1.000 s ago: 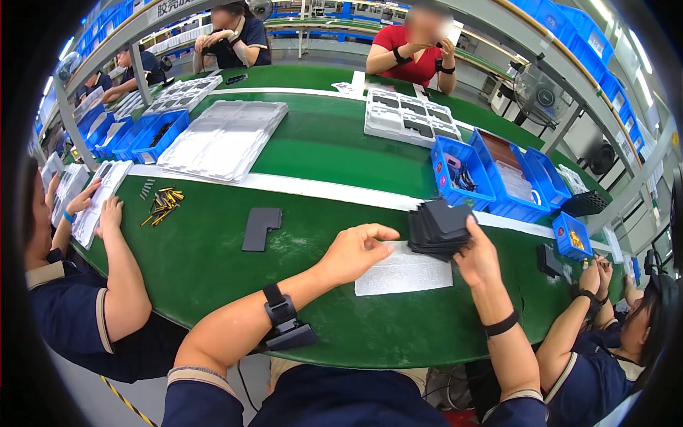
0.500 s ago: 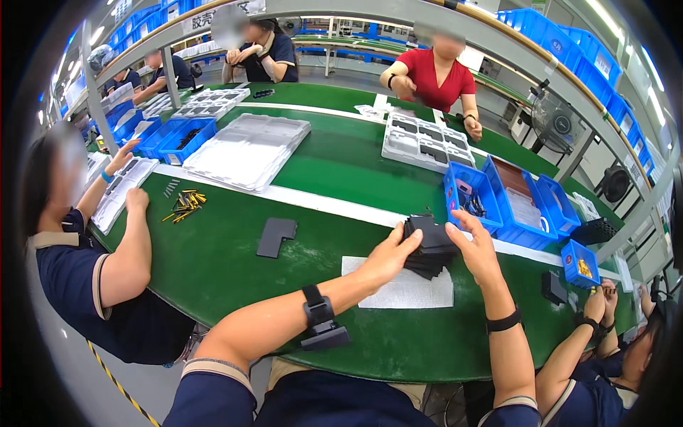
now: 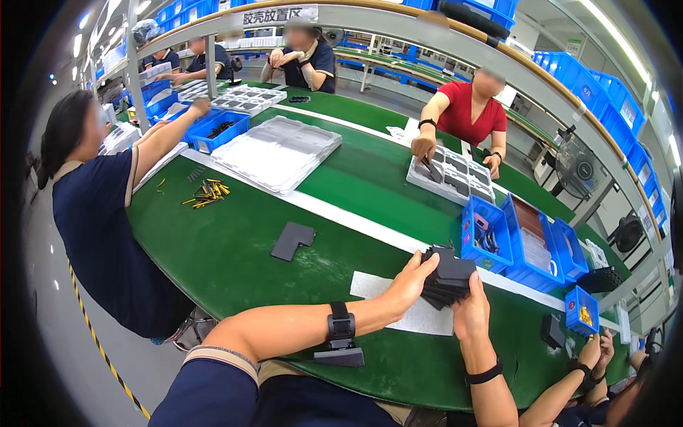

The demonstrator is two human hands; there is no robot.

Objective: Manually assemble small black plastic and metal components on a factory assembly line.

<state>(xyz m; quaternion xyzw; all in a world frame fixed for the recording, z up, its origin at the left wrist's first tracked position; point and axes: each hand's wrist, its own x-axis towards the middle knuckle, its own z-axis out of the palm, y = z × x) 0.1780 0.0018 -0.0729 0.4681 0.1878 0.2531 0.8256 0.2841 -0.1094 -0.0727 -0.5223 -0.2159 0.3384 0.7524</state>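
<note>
Between my two hands is a stack of flat black plastic plates (image 3: 448,276), its pieces fanned unevenly. My left hand (image 3: 407,288) grips the stack from the left, thumb along its upper side. On the right, my right hand (image 3: 472,312) closes around the lower right edge, most of its fingers hidden. Beneath them a white sheet (image 3: 430,322) lies on the green table (image 3: 235,263). A single dark notched plate (image 3: 292,241) rests flat to the left of my hands.
Yellow-and-black small parts (image 3: 208,192) lie at the left. White trays (image 3: 277,153) are stacked beyond. Blue bins (image 3: 486,250) stand at the right, near a small blue box (image 3: 582,320). A person in red handles a dark piece over a tray (image 3: 437,186). Co-workers sit either side.
My right hand, apart from the stack's side before, has closed on its lower right edge. The view has shifted. The person at left reaches farther away; the person in red reaches to the tray.
</note>
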